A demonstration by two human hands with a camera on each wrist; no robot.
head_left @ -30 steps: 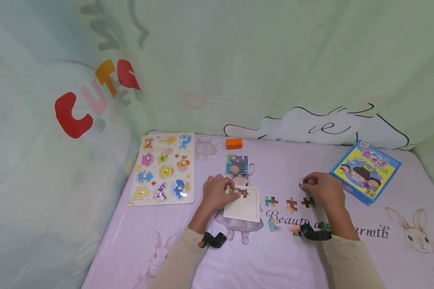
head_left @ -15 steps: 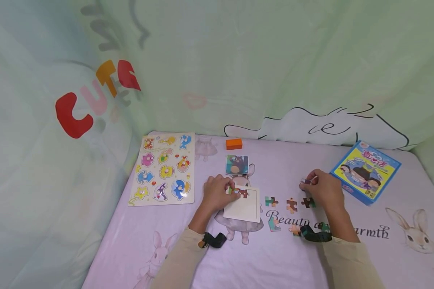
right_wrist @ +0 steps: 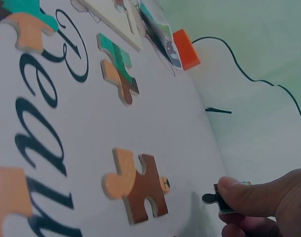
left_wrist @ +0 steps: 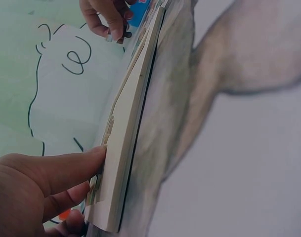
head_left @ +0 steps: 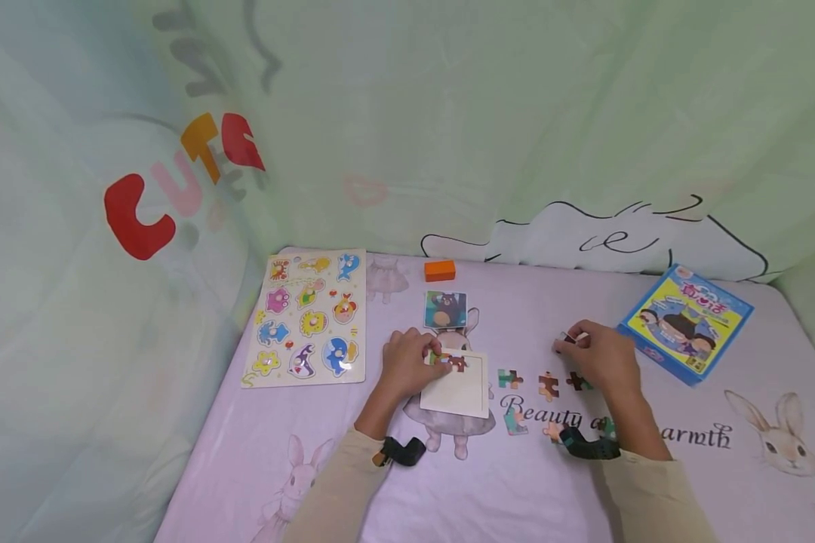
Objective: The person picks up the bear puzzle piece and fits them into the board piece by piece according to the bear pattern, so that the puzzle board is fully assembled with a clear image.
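Note:
In the head view, my left hand [head_left: 407, 363] is at the upper left corner of a shallow wooden puzzle tray [head_left: 456, 396]. Its thumb and fingertips pinch at a green-and-yellow puzzle piece lying there, beside a brown piece [head_left: 457, 363]. The left wrist view has the thumb [left_wrist: 76, 168] close over the tray's surface. My right hand [head_left: 604, 360] pinches a dark puzzle piece [right_wrist: 220, 200] with a rounded knob and green edge between thumb and fingers. Below it lie loose pieces, including a brown-and-orange one [right_wrist: 138, 185] and a green-and-orange one [right_wrist: 118, 66].
A bear picture card [head_left: 446, 309] lies behind the tray, with an orange block [head_left: 439, 271] further back. At left is a sea-animal knob board [head_left: 312, 324]. A blue-and-yellow box [head_left: 686, 324] stands right of my right hand. Curtains rise behind the table [head_left: 489, 498].
My right hand has shifted slightly left with its puzzle piece, whose face has turned in the fingers. The left hand has stayed in place on the tray.

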